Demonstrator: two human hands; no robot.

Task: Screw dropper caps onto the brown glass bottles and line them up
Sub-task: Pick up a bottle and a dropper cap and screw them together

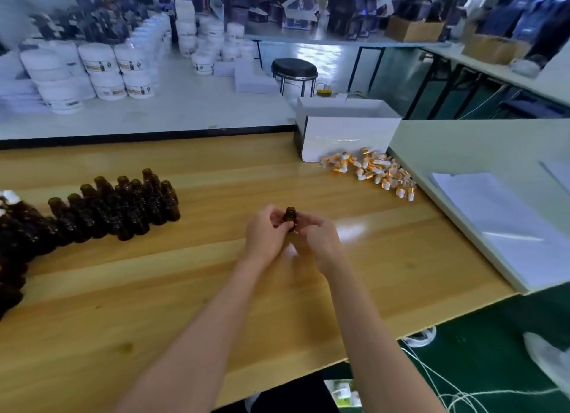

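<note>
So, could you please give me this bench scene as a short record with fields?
held item: brown glass bottle, mouth up, no cap on it
left hand: grips the bottle
right hand: fingers curled close against the bottle; what it holds is hidden
waiting stock: uncapped brown bottles clustered standing at the table's left
caps: dropper caps in a loose pile at the right, beside a white box
surface: wooden table

White box (348,135), stool (294,69), apparently tubs (101,61)
</note>
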